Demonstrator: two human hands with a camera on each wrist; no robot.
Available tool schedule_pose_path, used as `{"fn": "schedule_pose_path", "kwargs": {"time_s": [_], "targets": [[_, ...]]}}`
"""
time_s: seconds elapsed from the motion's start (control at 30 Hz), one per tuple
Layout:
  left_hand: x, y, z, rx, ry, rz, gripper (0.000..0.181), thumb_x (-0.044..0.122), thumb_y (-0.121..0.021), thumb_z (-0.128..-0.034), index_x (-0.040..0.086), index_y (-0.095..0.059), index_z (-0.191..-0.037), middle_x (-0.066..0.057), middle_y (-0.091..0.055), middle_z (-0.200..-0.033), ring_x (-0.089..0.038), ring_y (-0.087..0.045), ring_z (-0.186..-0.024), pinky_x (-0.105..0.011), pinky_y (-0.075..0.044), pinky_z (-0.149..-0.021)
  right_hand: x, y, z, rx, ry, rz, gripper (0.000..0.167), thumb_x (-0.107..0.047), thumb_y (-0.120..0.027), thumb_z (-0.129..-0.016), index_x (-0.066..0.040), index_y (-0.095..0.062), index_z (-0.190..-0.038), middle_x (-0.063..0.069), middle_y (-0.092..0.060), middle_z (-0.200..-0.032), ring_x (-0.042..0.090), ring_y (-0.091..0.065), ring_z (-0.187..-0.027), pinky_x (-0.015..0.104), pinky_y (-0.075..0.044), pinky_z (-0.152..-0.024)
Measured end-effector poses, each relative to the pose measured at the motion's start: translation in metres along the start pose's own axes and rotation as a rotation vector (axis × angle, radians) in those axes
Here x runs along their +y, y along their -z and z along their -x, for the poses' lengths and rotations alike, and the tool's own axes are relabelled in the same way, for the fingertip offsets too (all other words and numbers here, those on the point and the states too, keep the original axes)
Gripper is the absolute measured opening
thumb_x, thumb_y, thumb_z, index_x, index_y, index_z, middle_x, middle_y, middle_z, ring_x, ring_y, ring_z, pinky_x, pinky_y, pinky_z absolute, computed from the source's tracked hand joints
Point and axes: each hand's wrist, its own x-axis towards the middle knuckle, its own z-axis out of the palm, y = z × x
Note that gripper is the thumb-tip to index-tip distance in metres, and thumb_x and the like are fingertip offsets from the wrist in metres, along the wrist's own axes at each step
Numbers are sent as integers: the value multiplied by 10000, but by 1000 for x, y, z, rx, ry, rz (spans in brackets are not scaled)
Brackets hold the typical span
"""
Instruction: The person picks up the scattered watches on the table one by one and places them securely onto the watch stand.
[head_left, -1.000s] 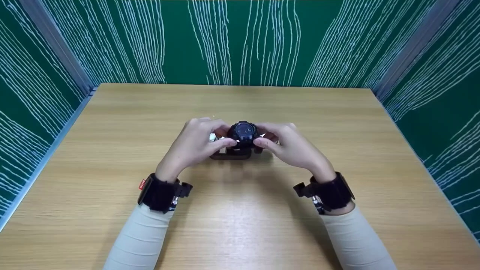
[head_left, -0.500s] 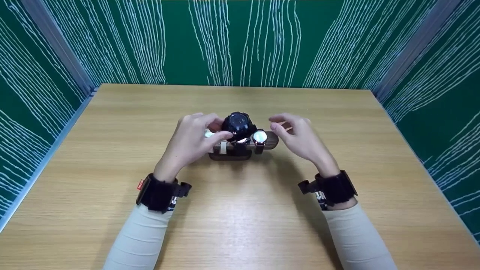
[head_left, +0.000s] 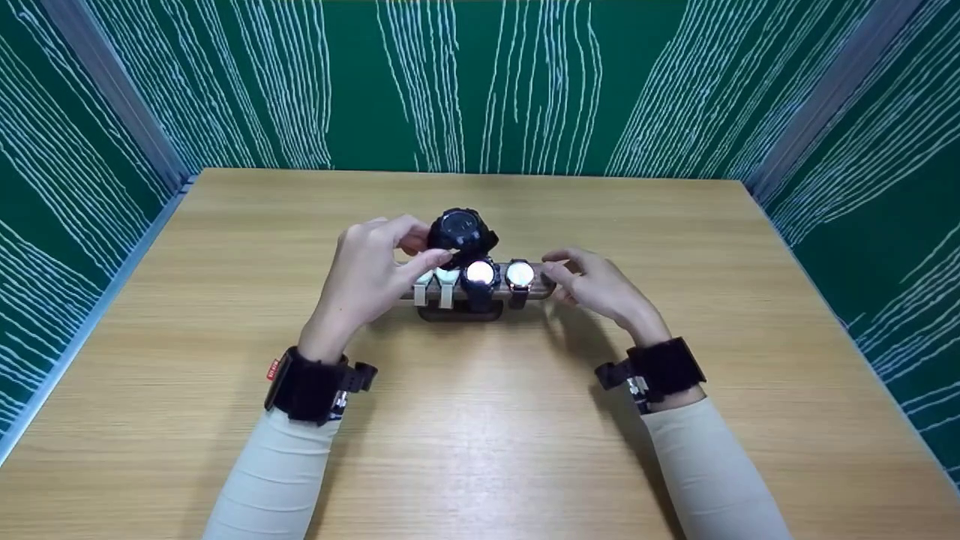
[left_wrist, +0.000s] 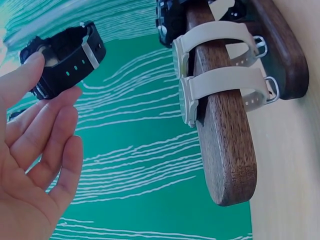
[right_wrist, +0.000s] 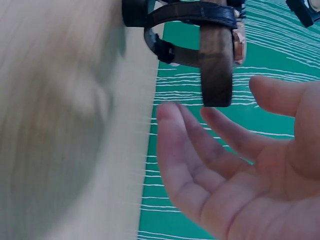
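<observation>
My left hand (head_left: 364,266) pinches a black digital watch (head_left: 459,229) between thumb and fingers, above and behind a dark wooden watch stand (left_wrist: 227,150). The left wrist view shows its black strap (left_wrist: 70,70) buckled in a loop. On the stand's bar sit two pale-strapped watches (head_left: 448,277), a dark chunky watch (head_left: 480,276) and a dark-strapped round watch (head_left: 519,276). My right hand (head_left: 600,285) is at the bar's right end, its fingers loosely curved around the tip (right_wrist: 216,90); whether they touch it I cannot tell. Nothing is held in it.
The stand's base (head_left: 459,311) rests on a light wooden table (head_left: 480,450). Green panels with white streaks (head_left: 480,82) rise behind and at both sides. Black camera straps (head_left: 307,386) circle both wrists.
My left hand has lifted the black watch off the stand's bar, up and to the left. My right hand has let go of that watch and moved to the bar's right end.
</observation>
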Motion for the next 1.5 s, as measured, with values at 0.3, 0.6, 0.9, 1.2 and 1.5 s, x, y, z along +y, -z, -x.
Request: {"fn": "schedule_pose_path", "kwargs": {"time_s": [0.3, 0.6, 0.9, 1.2, 1.5], "targets": [[-1, 2, 1, 11, 19, 9, 304, 337, -828, -942, 71, -779, -1082, -42, -798, -977, -209, -701, -907, -376, -535, -858, 9, -3, -8, -129, -36, -193, 455, -294, -525, -1130, 11, -534, -1469, 185, -689, -1082, 211, -690, -841, 333, -609, -804], [-2, 3, 0, 14, 23, 13, 310, 341, -823, -945, 70, -782, -1089, -40, -801, -979, -206, -705, -912, -374, -544, -859, 13, -6, -12, -184, -50, -262, 453, -307, -480, -1146, 21, -529, -1455, 144, -754, -1018, 251, -727, -893, 369, -613, -841], [-1, 4, 0, 7, 37, 2, 300, 336, -825, -946, 76, -778, -1088, -35, -800, -978, -209, -705, -915, -393, -526, -867, 14, -9, -13, -209, -74, -382, 372, -269, -472, -1148, 23, -541, -1367, 126, -725, -990, 193, -700, -844, 308, -599, -811], [-2, 5, 0, 7, 62, 0, 288, 347, -819, -953, 82, -772, -1057, -38, -790, -975, -209, -705, -924, -393, -522, -864, 13, -10, -14, -184, -79, -394, 253, -232, -483, -1142, -5, -575, -1207, 95, -693, -931, 169, -670, -804, 275, -585, -768], [-4, 6, 0, 22, 61, 5, 309, 346, -826, -946, 78, -775, -1090, -41, -797, -976, -212, -707, -925, -401, -522, -885, 11, -12, -12, -152, -78, -363, 393, -218, -480, -1141, 29, -532, -1442, 82, -679, -921, 147, -655, -769, 253, -575, -732]]}}
